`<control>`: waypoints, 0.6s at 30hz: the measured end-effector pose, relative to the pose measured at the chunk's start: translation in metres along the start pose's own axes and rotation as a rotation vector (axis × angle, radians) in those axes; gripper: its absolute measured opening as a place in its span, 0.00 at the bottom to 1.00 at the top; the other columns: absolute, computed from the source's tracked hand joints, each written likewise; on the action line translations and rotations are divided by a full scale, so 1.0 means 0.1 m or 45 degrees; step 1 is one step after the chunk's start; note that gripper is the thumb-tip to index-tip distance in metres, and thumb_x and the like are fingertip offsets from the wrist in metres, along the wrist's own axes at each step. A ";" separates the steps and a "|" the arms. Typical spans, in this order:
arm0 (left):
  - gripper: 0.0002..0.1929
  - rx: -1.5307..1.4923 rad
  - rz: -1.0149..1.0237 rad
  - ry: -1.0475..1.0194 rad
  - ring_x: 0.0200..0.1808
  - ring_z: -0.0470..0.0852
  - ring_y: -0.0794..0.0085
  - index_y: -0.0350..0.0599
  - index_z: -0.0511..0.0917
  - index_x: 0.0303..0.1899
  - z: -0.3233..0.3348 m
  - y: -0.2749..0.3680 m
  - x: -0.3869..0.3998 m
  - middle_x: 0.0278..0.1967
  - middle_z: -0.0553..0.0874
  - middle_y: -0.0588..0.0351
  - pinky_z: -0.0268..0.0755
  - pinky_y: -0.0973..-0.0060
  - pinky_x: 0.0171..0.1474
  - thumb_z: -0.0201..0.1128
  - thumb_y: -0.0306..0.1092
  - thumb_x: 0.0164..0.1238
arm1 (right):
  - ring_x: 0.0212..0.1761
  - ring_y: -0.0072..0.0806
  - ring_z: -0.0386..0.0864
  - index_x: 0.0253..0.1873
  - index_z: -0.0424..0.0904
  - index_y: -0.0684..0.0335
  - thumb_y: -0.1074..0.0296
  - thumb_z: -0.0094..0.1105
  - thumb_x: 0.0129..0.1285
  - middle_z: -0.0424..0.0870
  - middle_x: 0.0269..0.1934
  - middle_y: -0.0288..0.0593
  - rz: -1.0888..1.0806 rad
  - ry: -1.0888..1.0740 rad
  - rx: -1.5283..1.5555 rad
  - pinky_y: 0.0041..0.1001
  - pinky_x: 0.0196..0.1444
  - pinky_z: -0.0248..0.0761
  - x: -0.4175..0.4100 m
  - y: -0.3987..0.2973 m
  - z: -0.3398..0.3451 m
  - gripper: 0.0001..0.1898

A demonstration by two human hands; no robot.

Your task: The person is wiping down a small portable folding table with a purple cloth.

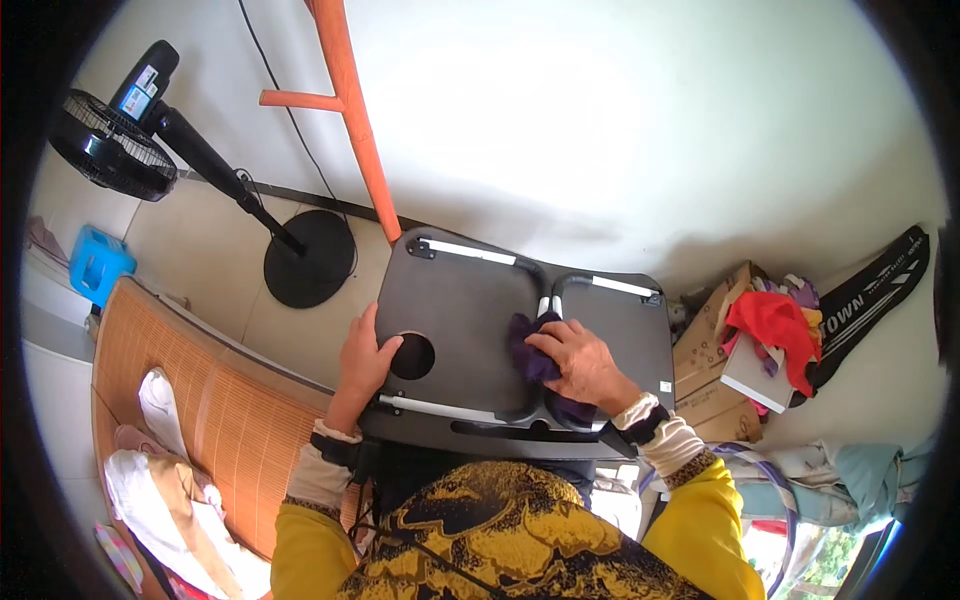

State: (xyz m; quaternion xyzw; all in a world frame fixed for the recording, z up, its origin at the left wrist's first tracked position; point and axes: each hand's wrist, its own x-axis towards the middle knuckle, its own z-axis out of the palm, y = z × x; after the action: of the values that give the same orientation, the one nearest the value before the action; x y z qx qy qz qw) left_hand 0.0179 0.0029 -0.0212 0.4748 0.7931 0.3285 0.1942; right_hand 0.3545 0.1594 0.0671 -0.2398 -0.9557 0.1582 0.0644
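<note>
A dark folding lap table (465,300) lies in front of me with its underside up, its white and black tube legs (469,253) folded flat against it. My left hand (365,358) grips the panel's left edge, the thumb beside a round cup hole (412,355). In my right hand (581,360) is a bunched dark purple cloth (534,352), pressed on the panel near the middle leg bars. More dark purple cloth shows below that hand, by the lower leg bend.
A black standing fan (202,157) and an orange wooden pole (352,112) stand behind at left. A bamboo-matted seat (247,435) with clothes is at lower left. At right are cardboard boxes (705,382), a red cloth (776,330) and a black racket bag (870,307).
</note>
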 end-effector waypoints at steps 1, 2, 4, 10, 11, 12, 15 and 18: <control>0.39 -0.002 -0.020 -0.006 0.67 0.78 0.41 0.33 0.66 0.75 0.01 0.00 0.00 0.65 0.78 0.33 0.69 0.53 0.70 0.72 0.38 0.67 | 0.57 0.47 0.80 0.64 0.81 0.51 0.67 0.82 0.44 0.82 0.58 0.44 0.059 -0.004 -0.016 0.43 0.59 0.80 0.05 0.04 0.00 0.37; 0.39 -0.003 -0.040 -0.012 0.67 0.78 0.41 0.33 0.66 0.75 0.01 0.01 0.01 0.65 0.78 0.33 0.70 0.53 0.70 0.72 0.39 0.67 | 0.57 0.47 0.80 0.64 0.81 0.51 0.67 0.82 0.44 0.82 0.58 0.44 0.060 -0.003 -0.015 0.43 0.59 0.80 0.11 0.09 0.03 0.37; 0.39 0.037 -0.002 0.021 0.63 0.79 0.41 0.36 0.66 0.75 0.04 -0.06 0.01 0.61 0.79 0.35 0.72 0.53 0.65 0.73 0.38 0.67 | 0.58 0.46 0.80 0.63 0.81 0.51 0.67 0.81 0.45 0.82 0.57 0.43 0.078 0.101 -0.068 0.44 0.59 0.80 0.28 0.22 0.07 0.35; 0.39 0.079 0.031 0.057 0.61 0.81 0.41 0.37 0.65 0.76 0.10 -0.11 0.02 0.59 0.80 0.36 0.75 0.53 0.63 0.73 0.38 0.67 | 0.57 0.46 0.80 0.61 0.82 0.51 0.66 0.80 0.47 0.82 0.56 0.43 0.151 0.130 -0.115 0.44 0.58 0.80 0.63 0.51 0.12 0.32; 0.39 0.068 0.046 0.081 0.61 0.80 0.41 0.37 0.65 0.76 0.11 -0.15 0.02 0.60 0.80 0.36 0.75 0.53 0.63 0.72 0.38 0.67 | 0.57 0.46 0.80 0.61 0.82 0.52 0.66 0.79 0.47 0.81 0.56 0.43 0.137 0.142 -0.111 0.43 0.59 0.80 0.64 0.51 0.13 0.32; 0.39 0.068 0.044 0.081 0.61 0.80 0.41 0.37 0.65 0.76 0.10 -0.16 0.01 0.60 0.80 0.36 0.75 0.53 0.63 0.72 0.38 0.67 | 0.57 0.46 0.80 0.61 0.82 0.52 0.66 0.79 0.47 0.81 0.56 0.43 0.136 0.141 -0.110 0.43 0.59 0.80 0.64 0.51 0.13 0.32; 0.39 0.039 0.037 0.081 0.62 0.80 0.40 0.37 0.65 0.76 0.11 -0.18 0.02 0.62 0.79 0.35 0.74 0.53 0.64 0.72 0.38 0.67 | 0.57 0.46 0.80 0.61 0.82 0.53 0.67 0.78 0.47 0.82 0.56 0.44 0.082 0.105 -0.046 0.43 0.59 0.79 0.54 0.49 0.09 0.31; 0.38 0.042 0.038 0.072 0.62 0.80 0.40 0.37 0.66 0.76 0.08 -0.17 -0.04 0.61 0.79 0.35 0.75 0.54 0.63 0.72 0.38 0.67 | 0.55 0.46 0.82 0.60 0.84 0.56 0.64 0.80 0.48 0.85 0.54 0.45 -0.151 0.006 0.083 0.42 0.58 0.80 0.27 0.25 0.01 0.30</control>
State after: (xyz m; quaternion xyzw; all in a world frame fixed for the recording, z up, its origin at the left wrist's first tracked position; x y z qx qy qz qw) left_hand 0.0139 -0.0033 -0.0395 0.4801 0.7965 0.3314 0.1590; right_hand 0.3419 0.1929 0.0590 -0.1808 -0.9624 0.1846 0.0838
